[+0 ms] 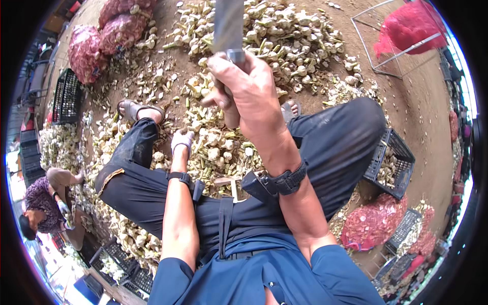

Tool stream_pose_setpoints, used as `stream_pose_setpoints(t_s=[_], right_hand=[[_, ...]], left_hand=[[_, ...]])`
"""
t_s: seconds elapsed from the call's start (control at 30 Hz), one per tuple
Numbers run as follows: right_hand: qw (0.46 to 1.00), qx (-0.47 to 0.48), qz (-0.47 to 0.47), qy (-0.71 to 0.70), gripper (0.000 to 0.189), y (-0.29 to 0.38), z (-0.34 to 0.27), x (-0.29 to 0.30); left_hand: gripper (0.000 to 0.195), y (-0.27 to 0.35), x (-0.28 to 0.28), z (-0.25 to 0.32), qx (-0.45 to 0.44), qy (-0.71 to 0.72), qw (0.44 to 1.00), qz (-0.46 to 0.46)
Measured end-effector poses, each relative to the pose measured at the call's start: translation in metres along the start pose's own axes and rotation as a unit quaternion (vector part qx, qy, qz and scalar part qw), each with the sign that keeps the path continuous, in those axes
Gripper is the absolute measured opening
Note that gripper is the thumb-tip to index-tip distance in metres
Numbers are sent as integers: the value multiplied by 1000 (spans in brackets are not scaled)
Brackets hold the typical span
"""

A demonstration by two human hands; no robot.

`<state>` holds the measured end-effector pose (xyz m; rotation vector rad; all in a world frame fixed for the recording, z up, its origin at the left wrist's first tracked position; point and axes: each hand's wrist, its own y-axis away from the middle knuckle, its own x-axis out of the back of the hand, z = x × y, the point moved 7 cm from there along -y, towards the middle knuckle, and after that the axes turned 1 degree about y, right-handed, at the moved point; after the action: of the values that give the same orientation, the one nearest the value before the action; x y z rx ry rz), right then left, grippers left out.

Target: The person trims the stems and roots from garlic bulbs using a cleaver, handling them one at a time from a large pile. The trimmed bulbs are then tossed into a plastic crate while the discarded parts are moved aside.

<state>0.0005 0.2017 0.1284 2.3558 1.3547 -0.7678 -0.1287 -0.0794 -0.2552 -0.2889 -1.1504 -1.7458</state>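
My right hand point(244, 84) is raised close to the camera, bare, with its fingers closed around the handle of a broad-bladed knife point(228, 28). The blade points away from me and runs out of the top of the picture. Lower down, my left hand point(182, 141) wears a white glove and reaches down at the left edge of a heap of garlic bulbs point(213, 152) between my legs. Its fingers are small in the picture, so whether they hold a bulb is unclear. Cut green-white garlic stems point(206, 171) lie among these bulbs.
A larger garlic pile point(301, 42) lies beyond my feet. Filled red mesh sacks point(85, 53) stand far left, near a black crate point(65, 97). A wire frame point(385, 70) holds a red net bag point(411, 28). Another crate point(406, 160) sits beside my right knee. A co-worker point(45, 206) sits at left.
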Motion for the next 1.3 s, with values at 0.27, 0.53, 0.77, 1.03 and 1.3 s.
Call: stream_pose_setpoints(t_s=[0.27,0.53,0.77,1.03,1.3], right_hand=[[962,-135,226,-64,9,-18,112,145],[938,-166,300,-54,14,-9,141,178],[932,-187,302,-75,16,-10,144,166],[938,-169,298,-60,16,-9,139,175],[946,-130,298,-7,12,-11,131,195]], left_hand=[[103,56,-107,-67,182,207,961,-30],[75,80,-134,-24,245,365,898,5],[76,64,-186,28,126,516,843,-88],[67,71,-201,61,60,482,870,-88],[53,81,-161,100,102,418,900,-71]])
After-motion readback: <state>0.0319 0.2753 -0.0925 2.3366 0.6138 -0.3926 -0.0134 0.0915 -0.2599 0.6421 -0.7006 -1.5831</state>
